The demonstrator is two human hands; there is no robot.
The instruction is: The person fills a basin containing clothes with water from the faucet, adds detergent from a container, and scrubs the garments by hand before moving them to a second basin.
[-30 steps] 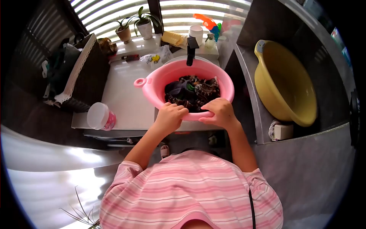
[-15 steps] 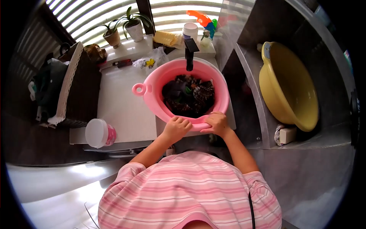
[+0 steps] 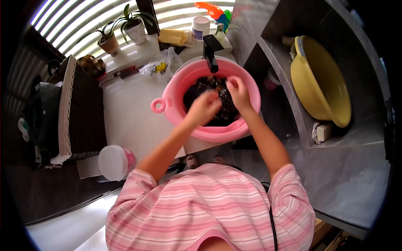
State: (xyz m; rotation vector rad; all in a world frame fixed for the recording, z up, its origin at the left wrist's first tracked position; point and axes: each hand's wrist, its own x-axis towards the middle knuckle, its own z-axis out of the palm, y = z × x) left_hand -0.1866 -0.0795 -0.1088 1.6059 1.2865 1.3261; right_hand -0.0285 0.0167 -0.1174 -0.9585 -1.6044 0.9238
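Note:
A pink plastic basin [image 3: 171, 90] with a ring-shaped handle stands on the white counter under a black faucet [image 3: 210, 48]. Inside it lies a heap of dark cloth [image 3: 226, 102] with a light pattern. My left hand [image 3: 205, 108] hovers over the cloth at the basin's near left side, its fingers smeared by motion. Above the cloth's right side is my right hand [image 3: 238, 90], fingers curled together; what they hold, if anything, is hidden. Both forearms reach across the near rim.
A white-lidded tub [image 3: 113, 162] stands at the counter's near left edge, beside a dark basket [image 3: 86, 113]. Potted plants [image 3: 109, 45], a plastic bag [image 3: 161, 65] and a white jar [image 3: 200, 28] line the back. A yellow basin [image 3: 320, 83] leans in the right-hand shelf.
Both hands have left the basin's near rim and moved forward over the cloth inside. The view has shifted slightly, and the basin sits a little farther right in it.

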